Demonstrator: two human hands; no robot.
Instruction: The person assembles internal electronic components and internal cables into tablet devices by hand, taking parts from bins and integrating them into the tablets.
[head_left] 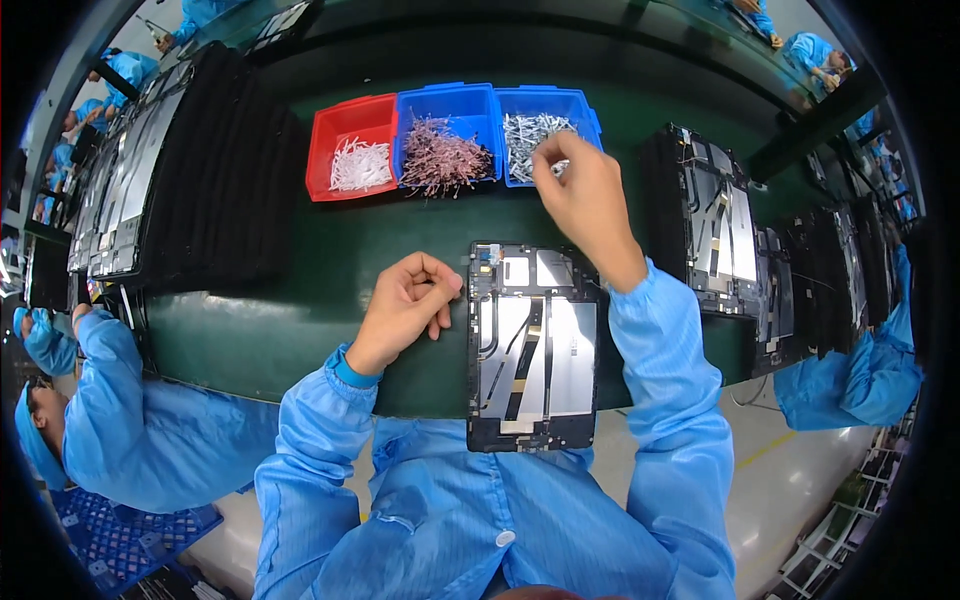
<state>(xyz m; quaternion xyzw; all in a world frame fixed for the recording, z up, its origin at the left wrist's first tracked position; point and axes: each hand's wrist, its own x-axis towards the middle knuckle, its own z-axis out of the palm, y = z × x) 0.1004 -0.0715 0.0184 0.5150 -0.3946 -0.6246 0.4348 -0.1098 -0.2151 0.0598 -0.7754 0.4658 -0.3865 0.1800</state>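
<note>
An opened tablet (572, 345) with bare inner parts, black cables and silver plates lies in front of me, its near end reaching over the table edge. Close to its upper left corner is my left hand (402, 312), thumb and forefinger pinched together; what they hold, if anything, is too small to name. My right hand (592, 205) reaches over the right blue bin (550, 96), which holds small grey-silver pieces (528, 135). Its thumb and forefinger come together at the bin's near right part, and any piece between them cannot be made out.
Left of that bin stand a blue bin (470, 122) of pinkish-brown pieces and a red bin (345, 112) of white pieces. Tall stacks of tablets rise at left (135, 170) and right (720, 215) on the green table (330, 250). A co-worker (160, 420) sits at my left.
</note>
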